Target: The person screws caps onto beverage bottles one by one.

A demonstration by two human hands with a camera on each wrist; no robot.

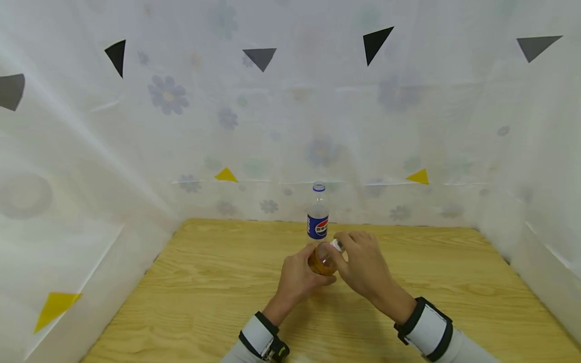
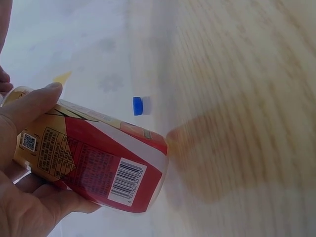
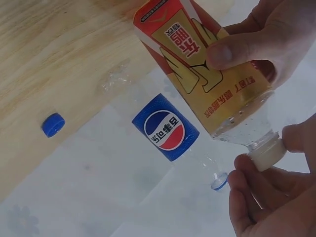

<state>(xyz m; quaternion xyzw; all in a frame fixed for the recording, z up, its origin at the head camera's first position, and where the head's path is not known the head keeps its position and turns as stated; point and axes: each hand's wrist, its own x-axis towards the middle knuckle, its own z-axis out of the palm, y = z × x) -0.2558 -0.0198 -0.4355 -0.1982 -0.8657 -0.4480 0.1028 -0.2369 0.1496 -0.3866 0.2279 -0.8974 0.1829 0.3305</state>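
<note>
My left hand (image 1: 297,275) grips a bottle with a red and gold label (image 2: 113,163) round its side, thumb on one face. The bottle leans toward the right; whether its base touches the table I cannot tell. At its neck sits a white cap (image 3: 269,154), pinched between the thumb and fingers of my right hand (image 1: 365,264). Just behind stands an uncapped, clear Pepsi bottle (image 1: 317,227) with a blue label and a blue ring at its neck. A blue cap (image 3: 53,125) lies on the table near that bottle.
The wooden table (image 1: 218,282) ends at a white, flower-patterned sheet (image 1: 290,126) behind it and on both sides. Black, grey and yellow paper pieces mark the sheet.
</note>
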